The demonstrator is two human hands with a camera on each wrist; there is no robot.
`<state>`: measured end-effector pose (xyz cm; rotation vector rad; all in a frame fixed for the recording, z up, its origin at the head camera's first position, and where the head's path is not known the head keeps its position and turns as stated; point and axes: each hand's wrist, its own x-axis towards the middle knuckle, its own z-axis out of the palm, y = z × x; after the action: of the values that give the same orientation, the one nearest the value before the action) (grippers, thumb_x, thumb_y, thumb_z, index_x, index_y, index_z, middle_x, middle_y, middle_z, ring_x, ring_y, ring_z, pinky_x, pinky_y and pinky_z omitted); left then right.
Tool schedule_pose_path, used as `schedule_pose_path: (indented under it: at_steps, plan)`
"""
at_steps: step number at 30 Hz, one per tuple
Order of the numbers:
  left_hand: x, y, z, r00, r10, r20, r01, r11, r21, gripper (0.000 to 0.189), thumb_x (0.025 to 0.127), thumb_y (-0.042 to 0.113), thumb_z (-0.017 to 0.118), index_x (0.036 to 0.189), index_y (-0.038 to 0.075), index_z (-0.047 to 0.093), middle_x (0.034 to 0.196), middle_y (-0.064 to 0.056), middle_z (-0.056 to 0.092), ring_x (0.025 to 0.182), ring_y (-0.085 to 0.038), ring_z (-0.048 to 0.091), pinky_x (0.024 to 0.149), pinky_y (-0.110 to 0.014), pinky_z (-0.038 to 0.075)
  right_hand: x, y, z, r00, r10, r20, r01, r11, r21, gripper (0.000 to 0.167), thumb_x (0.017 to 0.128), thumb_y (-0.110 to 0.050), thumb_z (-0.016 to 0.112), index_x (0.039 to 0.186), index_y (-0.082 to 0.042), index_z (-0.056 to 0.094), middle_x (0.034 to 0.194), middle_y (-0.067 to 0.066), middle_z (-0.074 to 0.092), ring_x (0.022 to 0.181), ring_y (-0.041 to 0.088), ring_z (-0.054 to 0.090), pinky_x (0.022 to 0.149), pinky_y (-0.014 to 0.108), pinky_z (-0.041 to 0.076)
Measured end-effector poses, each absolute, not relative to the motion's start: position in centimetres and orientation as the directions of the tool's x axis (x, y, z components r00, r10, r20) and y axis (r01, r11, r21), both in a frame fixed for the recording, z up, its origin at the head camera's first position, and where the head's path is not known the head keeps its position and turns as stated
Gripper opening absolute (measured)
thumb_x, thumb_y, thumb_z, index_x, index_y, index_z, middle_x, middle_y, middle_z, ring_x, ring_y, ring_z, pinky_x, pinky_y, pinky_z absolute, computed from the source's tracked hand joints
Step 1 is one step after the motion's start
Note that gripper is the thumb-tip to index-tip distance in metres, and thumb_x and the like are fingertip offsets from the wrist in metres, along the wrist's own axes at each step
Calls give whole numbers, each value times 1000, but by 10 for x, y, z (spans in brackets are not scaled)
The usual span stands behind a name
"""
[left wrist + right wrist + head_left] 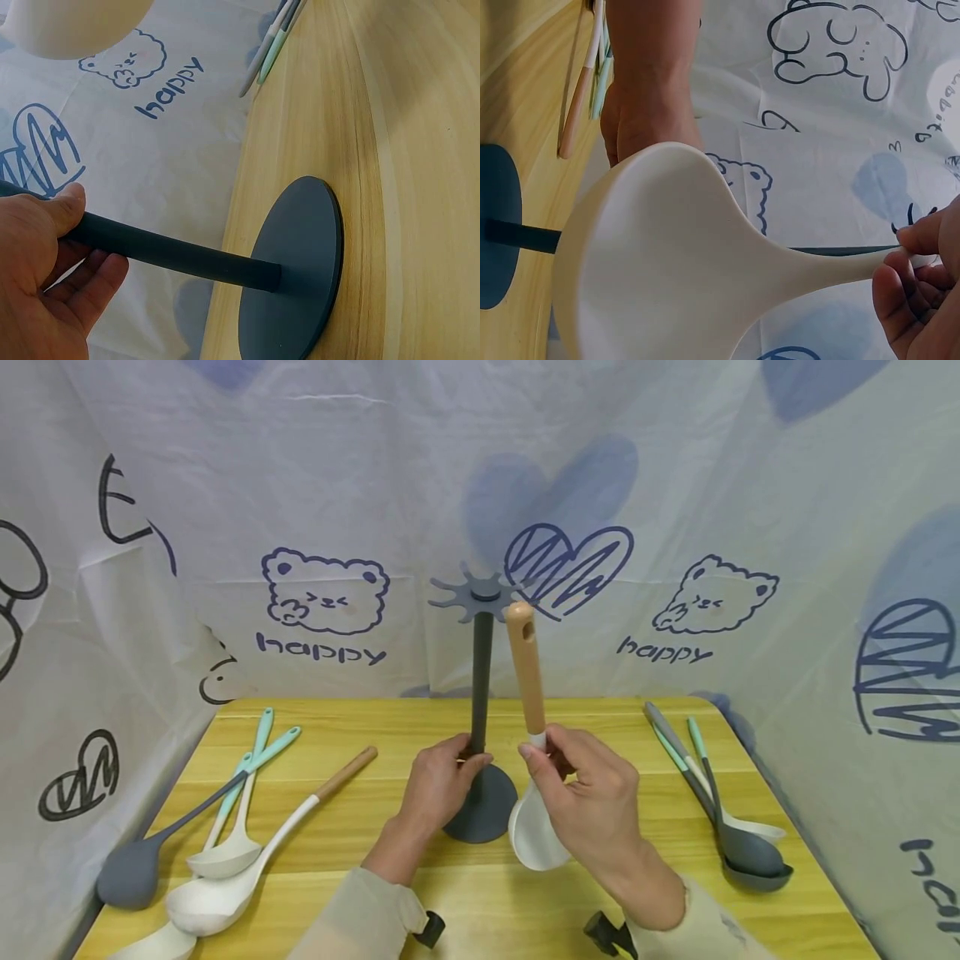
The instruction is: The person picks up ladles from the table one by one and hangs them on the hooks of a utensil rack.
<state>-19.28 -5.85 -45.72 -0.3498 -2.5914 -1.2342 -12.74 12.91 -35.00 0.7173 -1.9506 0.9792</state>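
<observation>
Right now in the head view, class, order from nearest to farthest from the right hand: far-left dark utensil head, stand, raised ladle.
1. Raised ladle: held in the right hand.
2. Stand: left of the ladle.
3. Dark utensil head: far left.

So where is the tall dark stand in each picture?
Head: the dark stand is upright near the middle.
Left wrist: its pole slants from the left edge down to the round base, low and right of centre.
Right wrist: the base is at the left edge; the pole goes behind the white ladle.
Shared landmark: that ladle, right of the pole in head, cut off top left in left wrist.
</observation>
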Motion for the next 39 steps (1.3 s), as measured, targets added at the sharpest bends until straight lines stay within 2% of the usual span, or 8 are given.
schedule_pose_path:
  at_steps: [7, 17, 39]
  plan:
    - [-193, -59, -458, -939, 109, 326, 323, 604, 728, 15, 100, 29, 75, 103, 14, 75, 99, -4, 79, 90, -24, 79, 76, -40, 65, -129, 125, -352, -515, -133, 847, -756, 535, -376, 12, 88, -3, 82, 98, 2, 77, 79, 8, 71, 62, 11, 65, 56, 16, 54]
    - [-194, -59, -458, -944, 110, 312, 311, 614, 725, 17, 100, 32, 74, 103, 15, 75, 99, -3, 79, 91, -24, 78, 78, -41, 65, -132, 120, -353, -510, -112, 853, -742, 558, -371, 16, 83, 3, 85, 97, 1, 78, 79, 8, 72, 61, 11, 65, 53, 18, 54]
    - [-193, -59, -458, -940, 110, 323, 320, 612, 723, 16, 99, 30, 75, 103, 14, 75, 99, -3, 79, 91, -23, 78, 76, -39, 65, -140, 113, -362, -546, -92, 833, -711, 577, -402, 10, 87, 0, 84, 95, 1, 77, 78, 8, 71, 63, 11, 65, 56, 16, 55]
